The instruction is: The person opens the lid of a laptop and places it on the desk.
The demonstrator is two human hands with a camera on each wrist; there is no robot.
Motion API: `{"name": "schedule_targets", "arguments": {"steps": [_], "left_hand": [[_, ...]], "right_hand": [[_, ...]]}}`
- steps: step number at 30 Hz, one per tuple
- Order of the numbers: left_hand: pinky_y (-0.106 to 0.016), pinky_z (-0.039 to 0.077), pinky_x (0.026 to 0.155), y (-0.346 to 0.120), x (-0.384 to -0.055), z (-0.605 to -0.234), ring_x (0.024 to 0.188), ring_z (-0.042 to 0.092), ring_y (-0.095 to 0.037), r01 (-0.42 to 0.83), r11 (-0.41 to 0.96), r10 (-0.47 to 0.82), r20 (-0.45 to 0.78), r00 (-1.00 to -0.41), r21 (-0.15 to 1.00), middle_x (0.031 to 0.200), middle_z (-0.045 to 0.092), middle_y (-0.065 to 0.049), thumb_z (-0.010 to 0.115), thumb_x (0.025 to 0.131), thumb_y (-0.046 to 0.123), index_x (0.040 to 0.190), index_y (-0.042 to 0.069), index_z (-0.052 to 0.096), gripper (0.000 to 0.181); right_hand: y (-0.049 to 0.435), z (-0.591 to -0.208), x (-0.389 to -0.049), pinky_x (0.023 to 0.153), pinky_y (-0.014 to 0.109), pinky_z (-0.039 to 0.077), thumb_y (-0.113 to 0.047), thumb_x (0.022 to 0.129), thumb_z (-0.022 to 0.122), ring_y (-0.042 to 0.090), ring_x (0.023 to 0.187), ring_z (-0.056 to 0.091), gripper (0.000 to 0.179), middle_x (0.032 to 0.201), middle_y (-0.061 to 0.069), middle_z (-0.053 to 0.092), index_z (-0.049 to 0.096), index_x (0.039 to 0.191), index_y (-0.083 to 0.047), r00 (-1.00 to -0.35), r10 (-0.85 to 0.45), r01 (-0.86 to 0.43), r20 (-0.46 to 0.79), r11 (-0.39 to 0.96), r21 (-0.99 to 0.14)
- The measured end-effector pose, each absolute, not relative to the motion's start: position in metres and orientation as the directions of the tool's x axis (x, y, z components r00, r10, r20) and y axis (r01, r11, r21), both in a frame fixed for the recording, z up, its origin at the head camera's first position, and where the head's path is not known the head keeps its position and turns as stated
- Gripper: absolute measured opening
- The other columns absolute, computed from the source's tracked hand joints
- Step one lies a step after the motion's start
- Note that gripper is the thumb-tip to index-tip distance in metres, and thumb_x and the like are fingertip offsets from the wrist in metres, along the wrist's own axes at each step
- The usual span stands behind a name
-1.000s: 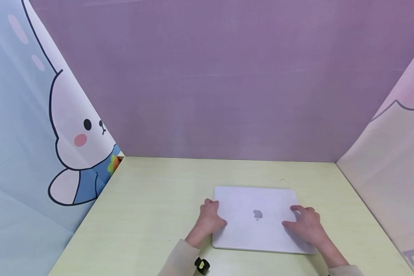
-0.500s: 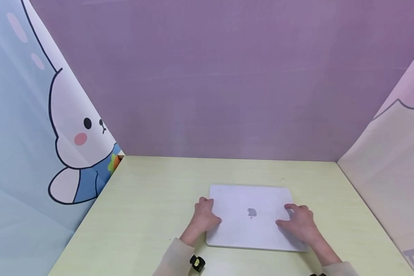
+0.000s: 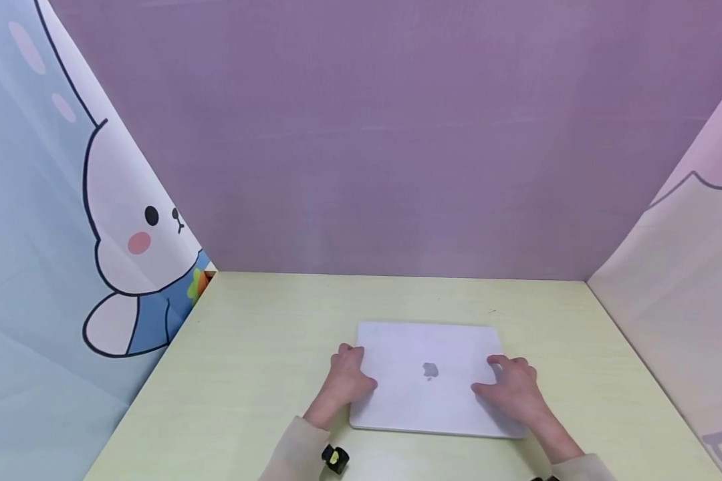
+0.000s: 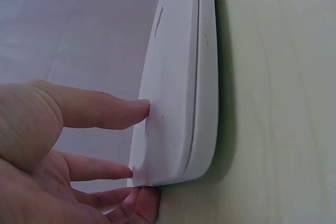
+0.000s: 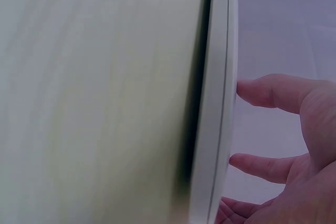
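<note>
A closed silver laptop (image 3: 424, 401) with a grey apple logo on its lid lies flat, close over the table. At its left side my left hand (image 3: 345, 381) grips the edge, thumb on the lid and other fingers around the side. My right hand (image 3: 513, 391) holds the opposite edge the same way, its thumb and index finger on the lid. In the left wrist view the left thumb (image 4: 113, 111) presses on the lid of the laptop (image 4: 173, 93), with fingertips tucked at its corner. The right wrist view has the right thumb (image 5: 268, 92) against the laptop's lid side (image 5: 215, 114).
The pale wood-patterned table (image 3: 265, 334) extends around the laptop. A purple cloth wall (image 3: 397, 147) stands at its back edge. A cartoon rabbit curtain (image 3: 132, 200) hangs at the left, a pale pink-topped one (image 3: 686, 300) at the right.
The laptop has slid left across the table, both hands moving along with it and keeping their hold on its two sides.
</note>
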State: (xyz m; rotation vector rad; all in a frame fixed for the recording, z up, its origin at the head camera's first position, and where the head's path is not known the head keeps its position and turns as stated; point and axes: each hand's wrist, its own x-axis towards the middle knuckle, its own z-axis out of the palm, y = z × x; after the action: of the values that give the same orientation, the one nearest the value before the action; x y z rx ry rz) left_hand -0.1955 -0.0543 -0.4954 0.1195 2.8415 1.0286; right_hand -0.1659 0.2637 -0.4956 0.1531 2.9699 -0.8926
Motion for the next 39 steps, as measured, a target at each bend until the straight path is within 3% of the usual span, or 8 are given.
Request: {"name": "schedule_targets", "arguments": {"steps": [39], "left_hand": [[-0.055,0.051,0.096,-0.097,-0.191,-0.496,0.115,0.052,-0.044,0.03,0.77,0.107,-0.081,-0.991,0.638,0.128,0.051,-0.03,0.084,0.07,0.006,0.135,-0.013,0.056,0.073]], "right_hand": [[0.218,-0.498,-0.156,0.086,0.058,0.047,-0.03,0.076,0.084,0.055,0.113,0.044,0.07,0.118,0.037,0.052,0.06,0.128,0.01,-0.994,0.096,0.108,-0.051,0.831,-0.546]]}}
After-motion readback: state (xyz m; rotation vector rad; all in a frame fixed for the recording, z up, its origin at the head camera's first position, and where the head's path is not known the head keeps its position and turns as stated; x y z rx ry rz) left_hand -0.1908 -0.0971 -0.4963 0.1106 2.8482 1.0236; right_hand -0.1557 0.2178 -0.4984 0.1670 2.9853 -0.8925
